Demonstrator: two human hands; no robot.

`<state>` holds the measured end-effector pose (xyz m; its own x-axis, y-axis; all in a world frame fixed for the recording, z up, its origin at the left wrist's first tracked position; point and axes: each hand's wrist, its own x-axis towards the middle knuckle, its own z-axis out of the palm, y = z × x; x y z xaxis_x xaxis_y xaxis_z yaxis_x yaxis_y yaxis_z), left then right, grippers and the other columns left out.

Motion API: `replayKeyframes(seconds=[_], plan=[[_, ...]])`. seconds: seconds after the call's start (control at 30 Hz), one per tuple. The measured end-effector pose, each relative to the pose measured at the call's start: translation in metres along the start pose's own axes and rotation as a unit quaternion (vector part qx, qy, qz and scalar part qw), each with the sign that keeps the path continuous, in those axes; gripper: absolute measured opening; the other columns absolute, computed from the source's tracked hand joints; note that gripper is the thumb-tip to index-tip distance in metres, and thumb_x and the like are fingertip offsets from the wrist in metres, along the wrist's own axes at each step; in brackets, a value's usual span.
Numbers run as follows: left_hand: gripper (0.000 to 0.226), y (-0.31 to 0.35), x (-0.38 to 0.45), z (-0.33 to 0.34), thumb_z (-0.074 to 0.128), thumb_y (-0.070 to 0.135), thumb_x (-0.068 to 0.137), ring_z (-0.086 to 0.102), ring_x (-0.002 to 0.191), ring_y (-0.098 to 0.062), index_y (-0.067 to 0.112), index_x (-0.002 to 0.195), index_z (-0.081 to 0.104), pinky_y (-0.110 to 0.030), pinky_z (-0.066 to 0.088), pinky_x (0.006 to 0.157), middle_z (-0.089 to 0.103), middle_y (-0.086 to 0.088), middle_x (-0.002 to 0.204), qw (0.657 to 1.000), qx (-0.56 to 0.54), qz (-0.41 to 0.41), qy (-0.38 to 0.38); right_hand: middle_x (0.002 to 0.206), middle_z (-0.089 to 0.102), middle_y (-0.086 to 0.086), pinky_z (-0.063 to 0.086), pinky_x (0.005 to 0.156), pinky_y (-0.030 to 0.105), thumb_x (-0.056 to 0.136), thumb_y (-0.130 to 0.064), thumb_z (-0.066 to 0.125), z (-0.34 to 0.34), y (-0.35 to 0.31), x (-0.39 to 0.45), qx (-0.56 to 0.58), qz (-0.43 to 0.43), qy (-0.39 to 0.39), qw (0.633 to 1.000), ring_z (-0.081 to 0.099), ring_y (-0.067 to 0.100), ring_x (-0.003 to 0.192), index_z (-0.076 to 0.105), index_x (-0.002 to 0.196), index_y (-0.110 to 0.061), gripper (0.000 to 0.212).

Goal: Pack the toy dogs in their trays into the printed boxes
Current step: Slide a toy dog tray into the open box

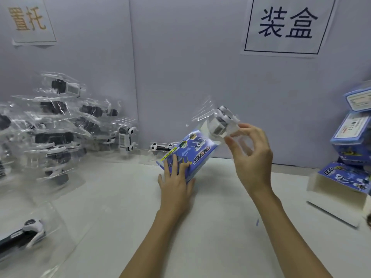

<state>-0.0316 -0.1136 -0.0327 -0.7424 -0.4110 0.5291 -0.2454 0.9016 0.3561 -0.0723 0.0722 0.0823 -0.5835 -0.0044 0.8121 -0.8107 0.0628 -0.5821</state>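
Pinching the flimsy, slippery clear tray [215, 125] by its rim, the right hand [251, 155] feeds it — left hand [176, 177] flat, fingers straight, steadying the light printed box [192, 153].

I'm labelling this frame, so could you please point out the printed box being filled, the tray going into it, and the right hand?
printed box [195, 155]: head view, blue printed face.
tray [217, 124]: head view, toy dog inside.
right hand [252, 155]: head view, palm.
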Motion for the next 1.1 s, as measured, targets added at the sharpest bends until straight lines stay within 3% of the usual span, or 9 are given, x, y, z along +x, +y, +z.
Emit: replayKeyframes(seconds=[0.1, 0.23, 0.47, 0.57, 0.73, 0.87, 0.97, 1.03, 1.1], plan=[[0.052, -0.003, 0.002, -0.002, 0.048, 0.046, 0.103, 0.033, 0.147, -0.032, 0.033, 0.151, 0.037, -0.045, 0.042, 0.098, 0.027, -0.002, 0.166, 0.997, 0.061, -0.048, 0.019, 0.127, 0.06, 0.001, 0.055, 0.101, 0.051, 0.093, -0.029, 0.079, -0.008, 0.007, 0.008, -0.042, 0.015, 0.03, 0.999, 0.059, 0.016, 0.126, 0.071, 0.103, -0.016, 0.019], [0.093, -0.019, 0.004, 0.0, 0.051, 0.054, 0.099, 0.055, 0.118, -0.031, 0.023, 0.165, -0.005, -0.045, 0.041, 0.091, 0.038, -0.008, 0.143, 0.992, 0.047, -0.117, -0.014, 0.126, 0.058, 0.001, 0.051, 0.103, 0.045, 0.092, -0.027, 0.08, -0.012, 0.022, -0.001, -0.114, 0.058, 0.035, 0.991, 0.056, 0.029, 0.123, 0.071, 0.101, -0.016, 0.018], [0.11, -0.015, 0.002, -0.007, 0.079, 0.044, 0.087, 0.041, 0.135, -0.037, 0.026, 0.165, 0.004, -0.051, 0.045, 0.1, 0.028, -0.014, 0.157, 0.963, -0.208, -0.12, 0.121, 0.125, 0.059, 0.008, 0.035, 0.092, 0.026, 0.085, -0.017, 0.086, -0.002, 0.055, -0.055, -0.246, 0.138, -0.085, 0.956, 0.049, 0.035, 0.125, 0.073, 0.094, -0.015, 0.016], [0.103, -0.017, 0.005, -0.008, 0.076, 0.023, 0.092, 0.05, 0.137, -0.028, 0.047, 0.163, 0.005, -0.035, 0.055, 0.084, 0.031, -0.001, 0.163, 0.956, -0.249, -0.008, 0.156, 0.129, 0.055, 0.003, 0.042, 0.094, 0.029, 0.087, -0.037, 0.084, 0.004, 0.06, -0.071, -0.315, 0.153, -0.189, 0.917, 0.04, 0.03, 0.129, 0.075, 0.107, -0.02, 0.028], [0.089, -0.024, 0.005, -0.008, 0.062, 0.005, 0.101, 0.07, 0.116, -0.02, 0.047, 0.162, 0.014, -0.028, 0.053, 0.087, 0.063, 0.005, 0.144, 0.951, -0.274, -0.069, 0.125, 0.138, 0.051, -0.004, 0.028, 0.114, 0.038, 0.095, -0.072, 0.051, 0.015, 0.05, -0.083, -0.427, 0.125, -0.245, 0.861, 0.036, 0.027, 0.131, 0.06, 0.134, -0.034, 0.055], [0.059, -0.028, 0.01, -0.028, 0.055, 0.006, 0.106, 0.067, 0.114, -0.026, 0.038, 0.153, 0.039, -0.052, 0.056, 0.099, 0.07, -0.001, 0.126, 0.885, -0.411, -0.136, 0.173, 0.138, 0.055, 0.002, 0.039, 0.108, 0.041, 0.103, -0.041, 0.057, 0.019, 0.044, -0.078, -0.342, 0.162, -0.156, 0.912, 0.045, 0.031, 0.129, 0.055, 0.139, -0.027, 0.039], [0.048, -0.029, 0.01, -0.048, 0.05, 0.019, 0.11, 0.066, 0.113, -0.028, 0.051, 0.144, 0.042, -0.062, 0.055, 0.092, 0.067, -0.003, 0.116, 0.854, -0.455, -0.147, 0.204, 0.135, 0.059, 0.001, 0.039, 0.103, 0.024, 0.1, -0.012, 0.064, 0.012, 0.046, -0.074, -0.215, 0.124, -0.103, 0.963, 0.053, 0.027, 0.128, 0.058, 0.135, -0.017, 0.037], [0.037, -0.025, 0.008, -0.058, 0.046, 0.033, 0.108, 0.063, 0.12, -0.027, 0.048, 0.142, 0.047, -0.06, 0.06, 0.084, 0.063, -0.002, 0.124, 0.856, -0.462, -0.122, 0.2, 0.146, 0.055, -0.005, 0.035, 0.101, 0.006, 0.102, -0.011, 0.064, 0.011, 0.043, -0.071, -0.075, 0.151, -0.116, 0.979, 0.051, 0.014, 0.137, 0.051, 0.146, -0.021, 0.048], [0.039, -0.02, 0.005, -0.062, 0.042, 0.039, 0.104, 0.057, 0.128, -0.029, 0.037, 0.14, 0.056, -0.048, 0.064, 0.074, 0.059, 0.002, 0.134, 0.851, -0.473, -0.094, 0.21, 0.16, 0.042, -0.008, 0.035, 0.108, 0.008, 0.102, -0.017, 0.066, 0.015, 0.037, -0.071, 0.064, 0.206, -0.152, 0.965, 0.041, 0.005, 0.146, 0.036, 0.156, -0.032, 0.064]])
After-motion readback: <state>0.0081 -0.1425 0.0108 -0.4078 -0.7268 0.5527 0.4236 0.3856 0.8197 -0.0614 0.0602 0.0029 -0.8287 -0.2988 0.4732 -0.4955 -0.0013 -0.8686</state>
